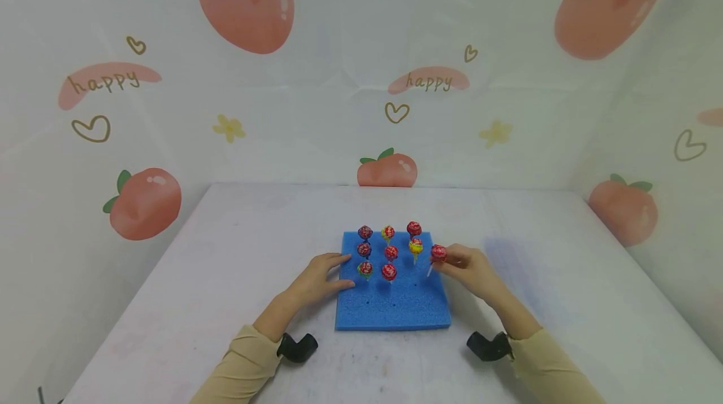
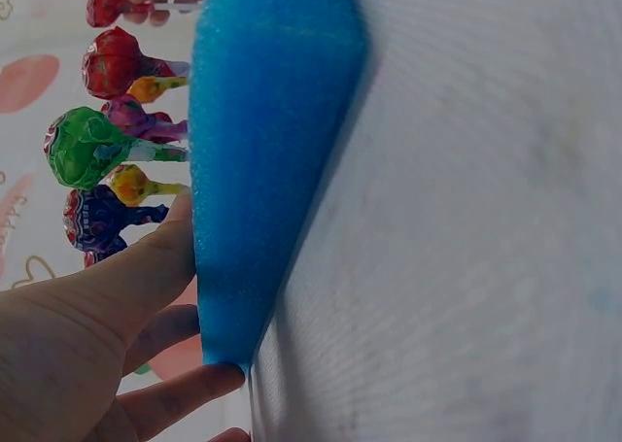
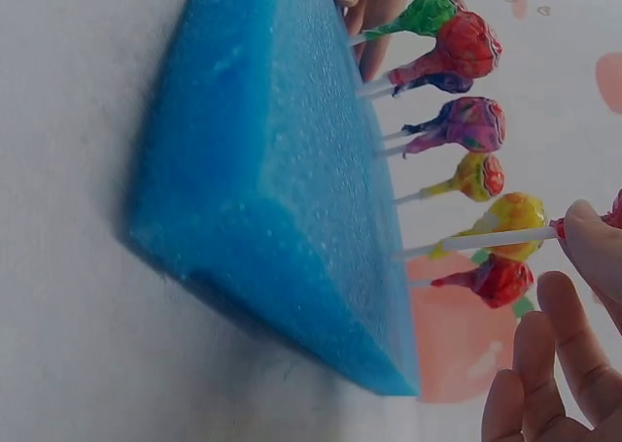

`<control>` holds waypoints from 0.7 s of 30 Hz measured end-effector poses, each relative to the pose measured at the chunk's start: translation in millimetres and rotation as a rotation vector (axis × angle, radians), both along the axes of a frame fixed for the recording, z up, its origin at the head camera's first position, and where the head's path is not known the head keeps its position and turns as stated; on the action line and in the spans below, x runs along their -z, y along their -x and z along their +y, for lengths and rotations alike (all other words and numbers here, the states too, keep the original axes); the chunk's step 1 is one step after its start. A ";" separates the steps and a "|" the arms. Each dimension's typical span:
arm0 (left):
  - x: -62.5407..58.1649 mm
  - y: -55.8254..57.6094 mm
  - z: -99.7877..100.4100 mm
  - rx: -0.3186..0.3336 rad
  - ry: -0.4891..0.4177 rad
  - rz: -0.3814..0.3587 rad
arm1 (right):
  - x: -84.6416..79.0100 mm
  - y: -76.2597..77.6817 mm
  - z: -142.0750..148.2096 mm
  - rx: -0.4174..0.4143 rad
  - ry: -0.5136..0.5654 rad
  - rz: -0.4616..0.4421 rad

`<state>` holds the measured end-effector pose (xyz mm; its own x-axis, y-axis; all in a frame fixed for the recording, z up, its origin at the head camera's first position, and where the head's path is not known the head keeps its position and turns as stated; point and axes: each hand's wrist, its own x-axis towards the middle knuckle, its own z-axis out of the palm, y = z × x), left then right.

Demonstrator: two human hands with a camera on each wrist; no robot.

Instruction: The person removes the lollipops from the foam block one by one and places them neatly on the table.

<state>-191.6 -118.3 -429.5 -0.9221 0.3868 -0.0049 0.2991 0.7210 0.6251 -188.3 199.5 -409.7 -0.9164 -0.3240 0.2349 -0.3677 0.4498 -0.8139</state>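
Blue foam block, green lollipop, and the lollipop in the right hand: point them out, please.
Blue foam block [image 1: 391, 314], head view, bare near top surface.
Green lollipop [image 2: 84, 149], left wrist view, wrapped candy.
Held lollipop [image 1: 438, 253], head view, red wrapped candy.

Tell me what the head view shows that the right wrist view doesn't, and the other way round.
Only the head view shows the beige sleeves, the black wrist pieces and the yellow printed flowers on the backdrop.

Only the right wrist view shows the right side face of the blue foam block.

Both show the standing lollipops, part of the left hand by the block, and the right hand holding a red lollipop, though the wrist view cuts off most of its head.
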 end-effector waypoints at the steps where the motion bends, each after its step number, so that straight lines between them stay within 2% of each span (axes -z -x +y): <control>1: 0.0 0.0 0.0 0.001 0.001 -0.001 | 0.4 0.6 1.0 0.002 0.005 0.005; 5: -0.4 -0.3 -0.2 0.005 0.003 -0.004 | -0.1 2.4 5.1 0.019 0.003 -0.005; 12: -0.2 0.1 -0.6 0.009 0.009 -0.001 | -1.9 6.3 12.7 0.099 -0.081 -0.044; 21: 0.2 0.5 0.1 0.001 0.007 0.006 | 1.0 13.2 20.3 0.175 -0.120 -0.062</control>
<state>-192.0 -118.2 -429.7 -0.9219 0.3875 -0.0024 0.3031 0.7250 0.6184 -201.5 219.8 -410.6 -0.9727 -0.1805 0.1459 -0.2262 0.5974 -0.7694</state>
